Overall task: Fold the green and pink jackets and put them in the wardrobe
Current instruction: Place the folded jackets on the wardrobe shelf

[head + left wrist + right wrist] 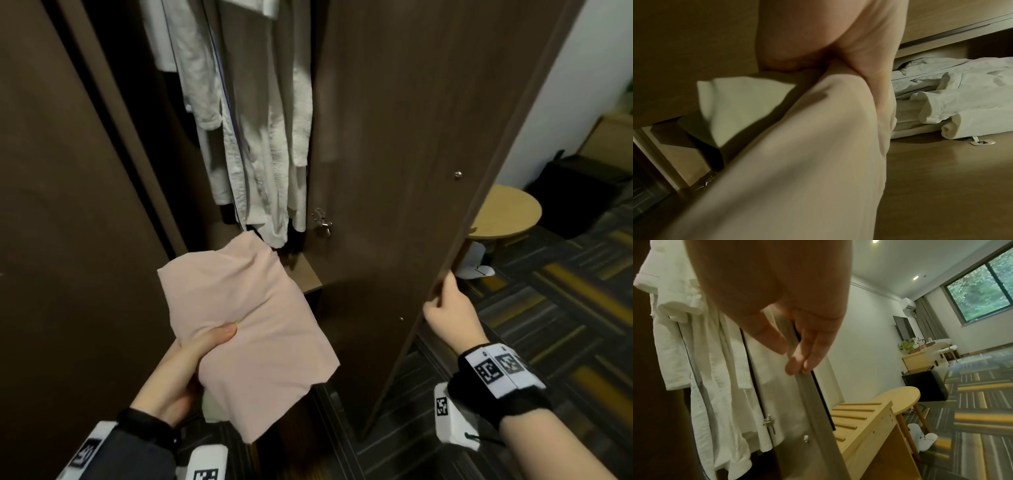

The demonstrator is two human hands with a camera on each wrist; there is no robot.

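Wardrobe (85,205) open: right hand (448,313) grips door (411,154); left hand (178,373) clutches pink jacket (246,322) over green jacket (735,104), which may slip out below

The wardrobe door (411,154) stands open to the right of the wardrobe (68,205) opening, where robes (260,137) hang above an inner shelf (310,274). The folded jacket (246,325) sits in front of the opening, below the robes, with a second folded jacket (731,104) under it, both held from the left by the left hand (178,370). The right hand (448,315) holds the door's outer edge. Beyond the door stands a round stool (507,212), slippers (476,267) on the floor beneath it.
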